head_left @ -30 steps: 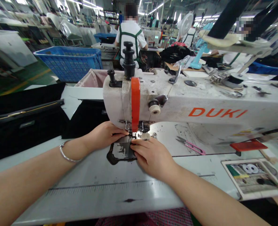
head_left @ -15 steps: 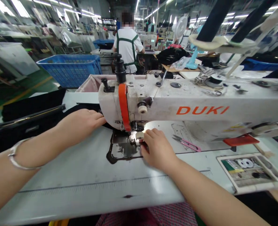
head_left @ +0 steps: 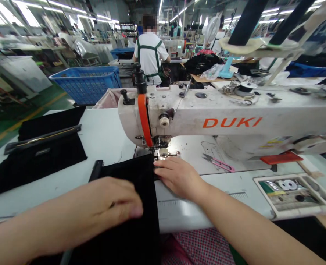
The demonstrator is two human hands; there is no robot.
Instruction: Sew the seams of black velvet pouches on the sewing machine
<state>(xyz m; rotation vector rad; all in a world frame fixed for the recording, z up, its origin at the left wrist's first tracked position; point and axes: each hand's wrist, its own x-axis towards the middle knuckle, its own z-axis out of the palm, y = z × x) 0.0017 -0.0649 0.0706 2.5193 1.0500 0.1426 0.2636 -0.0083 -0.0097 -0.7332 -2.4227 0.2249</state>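
Observation:
A black fabric piece (head_left: 140, 173) with a dark strip (head_left: 96, 170) along its left side lies before the sewing machine (head_left: 185, 117), its far edge by the presser foot (head_left: 154, 152). My left hand (head_left: 115, 206) is over this piece with fingers and thumb curled in against it; the fingertips are partly blurred. Beside the presser foot, my right hand (head_left: 176, 175) has its fingers closed at the far right corner of the fabric. The right fingertips are partly hidden.
Another black piece with a zipper (head_left: 43, 140) lies on the table's left. Pink thread snips (head_left: 219, 163) lie on the machine bed, right of my right hand. A parts tray (head_left: 293, 198) is set at the right. A blue basket (head_left: 88, 81) and a co-worker (head_left: 150, 55) are behind.
My left hand has come from behind the machine head toward me, and the black fabric piece now lies in front of the needle. My right hand has shifted slightly left, to the fabric's corner.

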